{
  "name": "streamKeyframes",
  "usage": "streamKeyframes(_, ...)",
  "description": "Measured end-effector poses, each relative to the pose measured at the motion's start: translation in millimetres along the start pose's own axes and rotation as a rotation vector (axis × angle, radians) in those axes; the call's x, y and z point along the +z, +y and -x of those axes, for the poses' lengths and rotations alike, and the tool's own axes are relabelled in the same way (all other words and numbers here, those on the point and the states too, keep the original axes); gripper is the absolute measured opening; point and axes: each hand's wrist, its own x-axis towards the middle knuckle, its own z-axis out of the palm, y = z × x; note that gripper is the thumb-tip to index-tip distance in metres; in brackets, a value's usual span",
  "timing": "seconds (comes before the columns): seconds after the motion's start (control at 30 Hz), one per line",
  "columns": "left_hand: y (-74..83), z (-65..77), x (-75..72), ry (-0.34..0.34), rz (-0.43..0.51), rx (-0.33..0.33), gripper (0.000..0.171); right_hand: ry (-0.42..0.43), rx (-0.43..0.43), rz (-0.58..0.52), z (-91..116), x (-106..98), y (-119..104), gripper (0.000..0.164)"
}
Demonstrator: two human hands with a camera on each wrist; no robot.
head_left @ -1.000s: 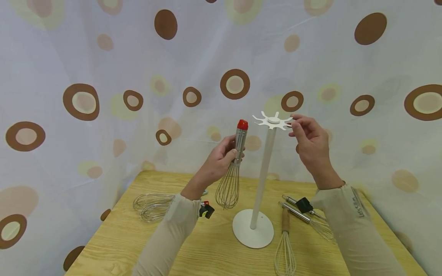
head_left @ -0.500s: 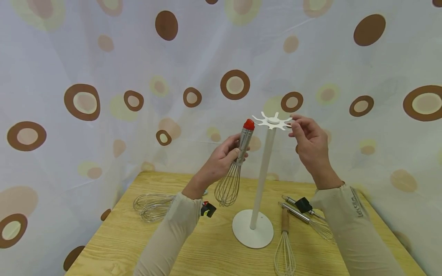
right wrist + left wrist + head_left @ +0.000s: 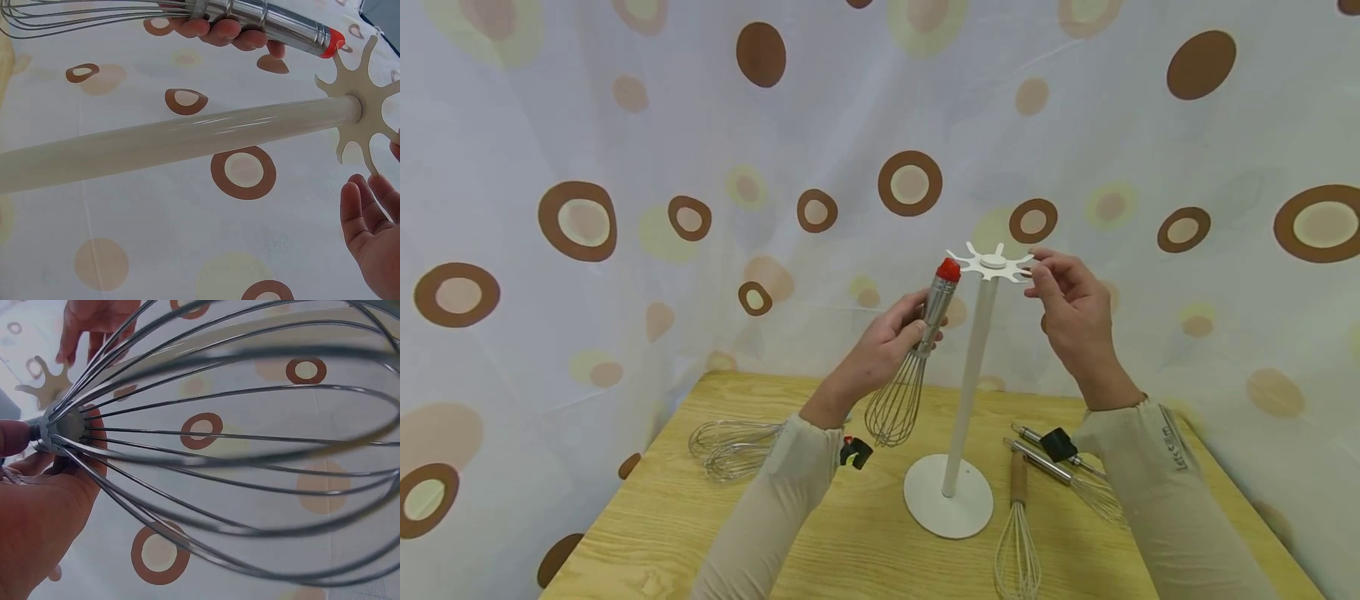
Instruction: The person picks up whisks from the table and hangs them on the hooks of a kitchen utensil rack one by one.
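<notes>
My left hand (image 3: 880, 350) grips the metal handle of a balloon whisk (image 3: 937, 304) with a red end cap. It hangs at a tilt, wires down, its cap at the left edge of the white stand's prongs. In the right wrist view the cap (image 3: 335, 44) overlaps a prong tip; whether it is hooked on cannot be told. The white utensil stand (image 3: 976, 350) has a round base, a pole and a pronged top disc (image 3: 992, 262). My right hand (image 3: 1078, 312) holds a prong on the right side of that disc between thumb and fingers.
On the wooden table (image 3: 647, 533) several more whisks lie. Wire whisks (image 3: 730, 450) are at left, partly behind the left sleeve. A wooden-handled whisk (image 3: 1018, 508) and metal-handled whisks (image 3: 1052, 467) lie right of the stand's base. A spotted curtain (image 3: 820, 108) hangs behind.
My left hand has moved the whisk slightly right, tilting its red cap to the right until it meets the stand's prongs in view. The right hand stays at the disc.
</notes>
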Motion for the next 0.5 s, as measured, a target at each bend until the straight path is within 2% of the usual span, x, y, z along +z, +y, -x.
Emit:
streamKeyframes(0.33, -5.3, -3.9, 5.4, -0.009, 0.008, -0.031, 0.044, 0.011, 0.006, 0.025, 0.6, -1.2, 2.4, 0.012)
streamKeyframes(0.5, -7.5, -5.8, 8.3, -0.005, 0.025, -0.017, 0.044, 0.010, -0.017, 0.034, 0.0, -1.6, 3.0, 0.019)
